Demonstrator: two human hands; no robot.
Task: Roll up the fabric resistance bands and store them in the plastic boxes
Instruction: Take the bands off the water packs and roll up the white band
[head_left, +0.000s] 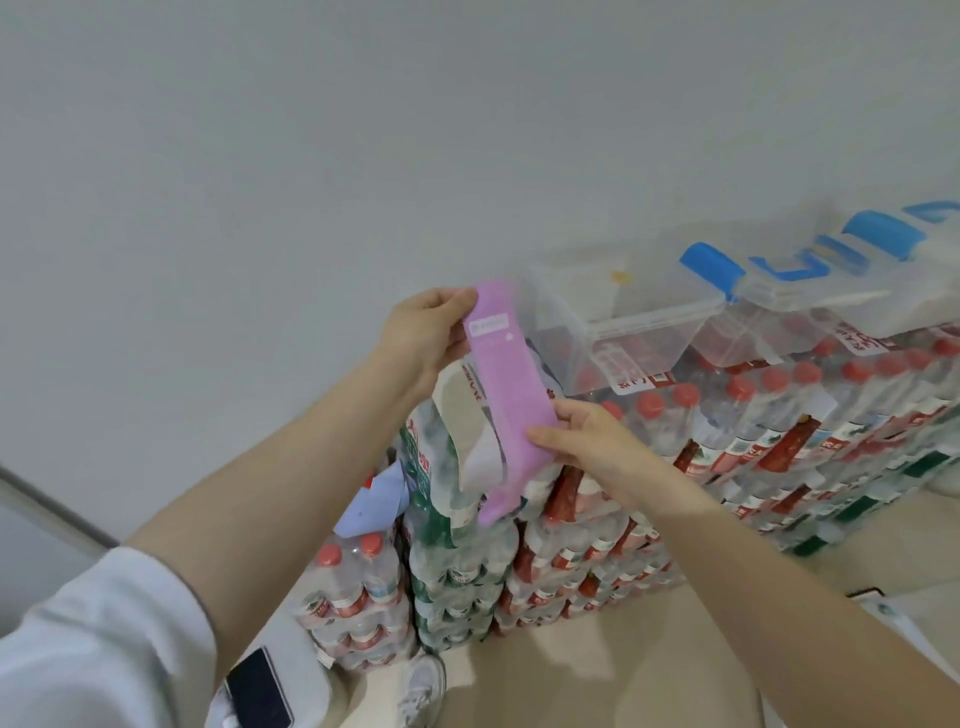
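Left hand (423, 343) is pinched on the top end of the pink band (506, 410); right hand (582, 436) is gripped on its lower part. Band is held stretched flat in the air, unrolled, in front of an open clear plastic box (597, 322) set on stacked water-bottle packs (727, 441). Other bands (467, 431) are draped beside it. Step judged: straightening before rolling. Next, a tight roll from one end is called for.

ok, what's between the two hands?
In the head view, the pink fabric band spans the gap: the left hand pinches its top end, the right hand grips it lower down. A grey band hangs just behind it.
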